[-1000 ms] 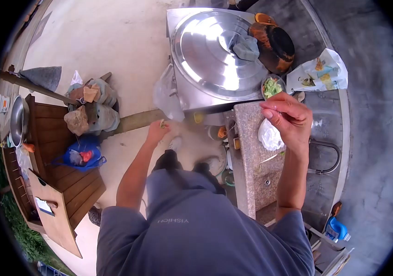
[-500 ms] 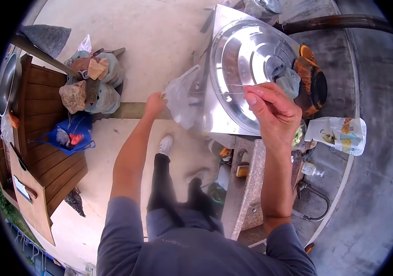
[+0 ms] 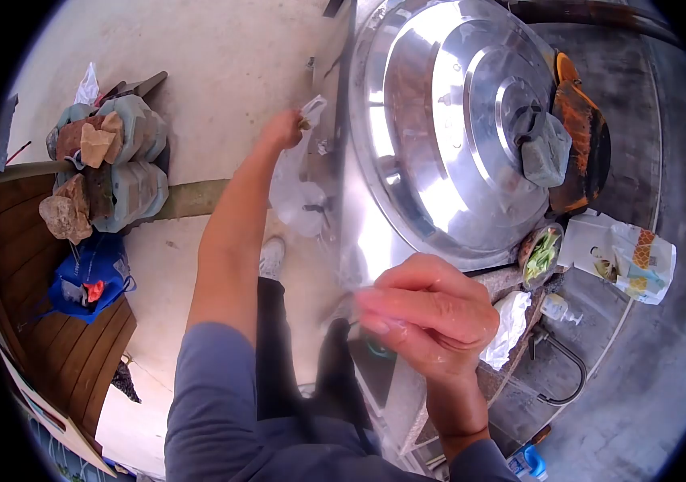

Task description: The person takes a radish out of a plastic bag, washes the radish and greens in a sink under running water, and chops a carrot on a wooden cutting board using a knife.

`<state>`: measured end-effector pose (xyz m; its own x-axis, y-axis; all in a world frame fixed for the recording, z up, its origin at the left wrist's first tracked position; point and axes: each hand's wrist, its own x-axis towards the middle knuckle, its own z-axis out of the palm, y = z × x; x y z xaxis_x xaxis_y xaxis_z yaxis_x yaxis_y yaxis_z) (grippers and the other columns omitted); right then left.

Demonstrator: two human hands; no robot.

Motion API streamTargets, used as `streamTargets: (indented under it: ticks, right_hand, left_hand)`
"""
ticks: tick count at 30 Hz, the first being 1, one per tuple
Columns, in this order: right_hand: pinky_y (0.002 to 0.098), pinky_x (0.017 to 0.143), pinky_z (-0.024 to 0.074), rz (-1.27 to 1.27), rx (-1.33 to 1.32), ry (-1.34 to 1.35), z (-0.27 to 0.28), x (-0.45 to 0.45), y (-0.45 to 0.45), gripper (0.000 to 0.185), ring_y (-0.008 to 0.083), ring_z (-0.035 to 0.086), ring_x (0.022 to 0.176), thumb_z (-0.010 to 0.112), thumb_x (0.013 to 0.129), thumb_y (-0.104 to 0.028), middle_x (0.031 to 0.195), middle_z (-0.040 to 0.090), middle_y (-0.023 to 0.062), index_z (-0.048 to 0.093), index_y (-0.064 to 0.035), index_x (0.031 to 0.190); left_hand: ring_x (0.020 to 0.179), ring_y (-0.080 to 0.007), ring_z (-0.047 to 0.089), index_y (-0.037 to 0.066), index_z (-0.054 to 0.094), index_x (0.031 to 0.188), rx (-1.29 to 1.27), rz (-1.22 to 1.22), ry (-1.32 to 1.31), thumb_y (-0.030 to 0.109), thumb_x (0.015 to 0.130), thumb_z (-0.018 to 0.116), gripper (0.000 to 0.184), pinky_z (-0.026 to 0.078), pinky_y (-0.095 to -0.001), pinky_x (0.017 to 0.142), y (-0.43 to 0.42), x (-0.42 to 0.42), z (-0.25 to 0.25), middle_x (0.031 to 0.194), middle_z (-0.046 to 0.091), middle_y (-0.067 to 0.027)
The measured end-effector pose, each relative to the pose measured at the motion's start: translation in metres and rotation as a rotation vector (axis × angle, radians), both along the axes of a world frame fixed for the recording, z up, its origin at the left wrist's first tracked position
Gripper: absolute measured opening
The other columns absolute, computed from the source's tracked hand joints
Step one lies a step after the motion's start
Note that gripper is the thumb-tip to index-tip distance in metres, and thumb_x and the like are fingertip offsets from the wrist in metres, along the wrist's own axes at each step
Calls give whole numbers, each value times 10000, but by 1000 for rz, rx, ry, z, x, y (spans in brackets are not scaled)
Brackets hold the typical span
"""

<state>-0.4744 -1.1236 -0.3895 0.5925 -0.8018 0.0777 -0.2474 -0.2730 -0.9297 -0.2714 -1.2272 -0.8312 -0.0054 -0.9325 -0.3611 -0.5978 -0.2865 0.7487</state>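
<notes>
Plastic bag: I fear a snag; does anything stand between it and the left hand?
Nothing visible does. The left hand, holding a green scrap, is at the upper end of the plastic bag; contact is unclear. The metal worktop lies to the bag's right, not between them.

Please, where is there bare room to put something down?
On the concrete floor between the blue bag and the left arm, and the steel corner at the lower left of the round metal lid. Crowded beyond the right hand: white plastic bag, bowl of greens, pump bottle, printed bag.
</notes>
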Motion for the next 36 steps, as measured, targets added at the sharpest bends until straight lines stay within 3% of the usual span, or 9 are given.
streamTargets:
  ticks: [2, 8, 14, 18, 22, 26, 29, 32, 36]
  right_hand:
    - [257, 556, 460, -51, 19, -18, 11, -1, 1, 215, 168, 610, 648, 824, 721, -69, 822, 680, 107, 752, -20, 918]
    - [260, 476, 422, 72, -110, -196, 60, 3, -4, 243, 164, 585, 610, 836, 785, -214, 762, 629, 92, 695, -37, 874]
    - [257, 464, 391, 133, -153, -250, 110, 24, 9, 230, 153, 539, 575, 805, 816, -194, 775, 599, 95, 671, -28, 902]
    - [252, 464, 365, 69, -229, -262, 124, 37, 21, 229, 153, 507, 554, 796, 822, -217, 761, 584, 84, 684, -35, 904]
    - [271, 571, 447, -35, -143, -282, 135, 55, 30, 196, 167, 598, 626, 843, 719, -112, 764, 678, 96, 756, -53, 885]
    - [241, 589, 447, 66, -117, -184, 125, 71, 29, 209, 157, 610, 668, 800, 729, 4, 804, 687, 108, 757, -26, 932]
    - [223, 583, 441, 54, -50, -153, 96, 84, 30, 197, 136, 609, 677, 774, 743, 39, 838, 691, 103, 757, -16, 931]
    - [206, 595, 442, 22, 104, -47, 60, 98, 31, 186, 104, 597, 699, 754, 790, 28, 892, 693, 92, 749, -11, 972]
    - [202, 628, 452, -34, 333, 7, -15, 115, 25, 144, 92, 599, 736, 731, 839, -14, 928, 689, 79, 738, 8, 981]
  left_hand:
    - [1094, -373, 595, 96, 719, 941, 241, 13, 48, 8, 715, 549, 297, 489, -443, 900, -2, -5, -3, 1219, 616, -200]
    - [1064, -368, 600, 58, 692, 1031, -210, 316, 87, 6, 729, 571, 329, 482, -418, 914, 56, 28, 25, 1098, 638, -205]
    - [1076, -336, 607, 34, 680, 1128, -246, 541, 201, 24, 738, 624, 395, 472, -368, 957, 137, 57, 61, 1128, 636, -164]
    - [1091, -229, 604, 27, 666, 1195, -214, 587, 252, -24, 755, 655, 443, 457, -299, 952, 179, 65, 72, 1176, 610, -100]
    - [1123, -196, 581, 10, 667, 1188, -161, 649, 384, -46, 754, 635, 438, 433, -279, 973, 208, 69, 88, 1185, 604, -82]
    - [1157, -192, 566, 15, 666, 1196, -166, 649, 430, -57, 751, 621, 453, 418, -273, 993, 225, 75, 102, 1224, 600, -81]
    - [1079, -275, 623, 25, 665, 1184, -231, 654, 409, 1, 727, 596, 463, 466, -314, 946, 232, 76, 112, 1181, 638, -136]
    - [1170, -196, 562, 34, 656, 1234, -132, 618, 460, -54, 757, 615, 486, 416, -277, 998, 239, 79, 123, 1259, 594, -89]
    - [1170, -191, 559, 32, 651, 1241, -157, 610, 481, -54, 768, 611, 483, 419, -280, 993, 244, 78, 132, 1262, 591, -85]
